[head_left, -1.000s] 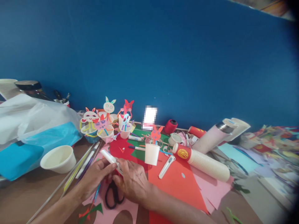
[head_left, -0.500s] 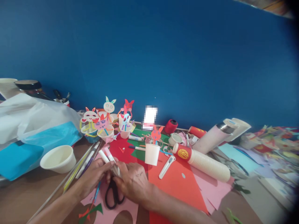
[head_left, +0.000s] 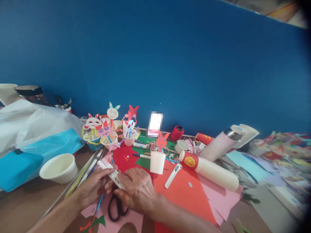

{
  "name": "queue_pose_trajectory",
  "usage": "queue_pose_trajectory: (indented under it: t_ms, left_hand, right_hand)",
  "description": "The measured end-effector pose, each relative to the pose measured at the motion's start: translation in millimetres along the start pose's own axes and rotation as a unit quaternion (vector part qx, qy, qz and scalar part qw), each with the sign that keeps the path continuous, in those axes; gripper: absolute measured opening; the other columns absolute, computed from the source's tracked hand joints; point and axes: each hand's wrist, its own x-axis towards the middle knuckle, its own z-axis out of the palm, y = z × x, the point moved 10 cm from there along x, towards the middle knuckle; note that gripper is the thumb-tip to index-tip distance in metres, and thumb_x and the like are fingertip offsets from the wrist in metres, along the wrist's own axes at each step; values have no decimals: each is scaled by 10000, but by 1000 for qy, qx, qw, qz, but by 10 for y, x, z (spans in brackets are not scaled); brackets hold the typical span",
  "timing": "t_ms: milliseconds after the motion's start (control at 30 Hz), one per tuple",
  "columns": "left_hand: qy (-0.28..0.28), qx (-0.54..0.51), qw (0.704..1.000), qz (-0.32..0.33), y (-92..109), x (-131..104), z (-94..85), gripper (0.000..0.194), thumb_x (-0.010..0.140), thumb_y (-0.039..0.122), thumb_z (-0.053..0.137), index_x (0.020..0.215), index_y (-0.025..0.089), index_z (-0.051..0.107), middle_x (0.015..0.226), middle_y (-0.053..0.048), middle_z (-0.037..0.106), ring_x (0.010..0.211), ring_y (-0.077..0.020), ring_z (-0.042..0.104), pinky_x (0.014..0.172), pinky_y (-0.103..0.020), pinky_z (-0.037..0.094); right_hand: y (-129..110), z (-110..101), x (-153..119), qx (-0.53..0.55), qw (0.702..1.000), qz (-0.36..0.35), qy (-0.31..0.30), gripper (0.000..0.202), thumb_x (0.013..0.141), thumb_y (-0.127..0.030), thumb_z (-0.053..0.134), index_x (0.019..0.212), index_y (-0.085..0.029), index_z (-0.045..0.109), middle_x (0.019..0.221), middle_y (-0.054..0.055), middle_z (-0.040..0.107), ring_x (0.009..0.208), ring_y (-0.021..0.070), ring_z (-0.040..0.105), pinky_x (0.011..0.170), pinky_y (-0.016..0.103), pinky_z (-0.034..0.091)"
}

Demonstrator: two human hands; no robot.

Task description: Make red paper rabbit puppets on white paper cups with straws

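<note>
My left hand is closed round two white-bodied markers, one with a white end and one with a pale pink end, pointing up and left. My right hand is closed over the lower end of the same markers; its fingertips are partly hidden. Below the hands, black-handled scissors lie on pink paper, their blades out of sight. Right of my right hand stands an upturned white paper cup topped by an orange animal-face cutout.
Several cups with paper animal figures stand behind. A white bowl sits at left. A box cutter lies on orange-red paper, beside a long sleeve of stacked cups. A white flask leans at right.
The markers have tipped lower toward the left and lie closer together in my hands. My right hand has flattened over them. The whole view has shifted slightly.
</note>
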Motion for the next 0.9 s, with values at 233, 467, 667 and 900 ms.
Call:
queue_pose_trajectory:
  t_ms: [233,467,667,900]
  left_hand:
    - [-10,10,1000,8,-17,-5,40,168,749,296,575,677,145,569,389,73,426,332,-42,368,361,-163,383]
    - [-17,13,1000,6,-37,-30,94,174,751,300,572,700,135,593,416,62,440,328,-37,355,357,-172,387]
    - [-8,-11,1000,21,15,-51,128,141,720,269,609,784,143,603,475,48,481,399,-54,415,413,-190,413]
    - [-31,52,997,45,120,-76,187,241,738,234,584,971,175,562,699,-2,585,471,-82,481,456,-241,454]
  right_hand:
    - [86,68,-1,40,998,44,-20,173,765,-296,480,916,-222,518,765,8,582,731,168,531,660,275,385]
    - [174,92,-5,152,982,103,-40,189,704,-265,535,881,-223,485,715,-42,605,627,116,567,547,195,359]
    - [227,126,-3,128,985,110,-19,149,694,-228,503,840,-209,480,687,-35,604,608,117,571,519,193,337]
    - [330,42,27,-7,992,123,3,90,752,-220,457,825,-170,474,712,32,593,630,147,550,553,230,365]
